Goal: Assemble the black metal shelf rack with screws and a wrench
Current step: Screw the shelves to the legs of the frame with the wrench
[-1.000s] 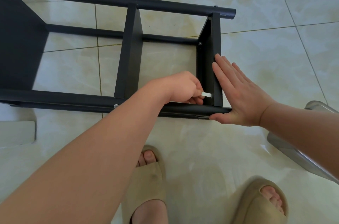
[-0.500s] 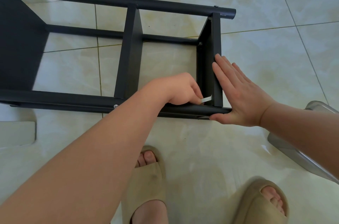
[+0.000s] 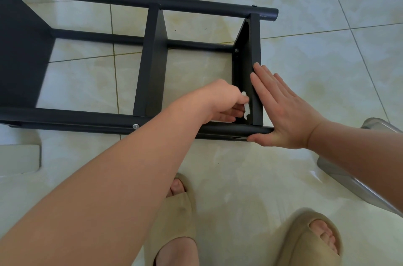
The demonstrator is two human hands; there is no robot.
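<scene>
The black metal shelf rack (image 3: 152, 63) lies on its side on the pale tiled floor (image 3: 305, 36), its long axis running left to right across the view. Its open tube ends point right, and the far rail slopes slightly downward toward that end. At the far left a pale block (image 3: 19, 156) sits on the floor just in front of the near tube. A wide dark panel closes the rack's left part, and a narrower shelf panel crosses between the rails near the middle. A silver screw head (image 3: 135, 126) shows on the near tube, just below that middle panel. The left hand (image 3: 222, 100) reaches inside the right bay, its fingers curled and pinching a small pale flat wrench (image 3: 246, 105). The wrench stands nearly upright in the picture, its lower end down in the corner where the end panel (image 3: 254, 47) meets the near tube. Whether it sits on a fastener cannot be told. The right hand (image 3: 283, 117) is spread flat with straight fingers against the outer face of the end panel, its thumb beside the near tube's end. The two hands are close but apart, with the panel between them. A grey, shiny object (image 3: 340, 172) lies further right, partly hidden by the forearm. Two beige sandals (image 3: 174, 222) show at the bottom.
</scene>
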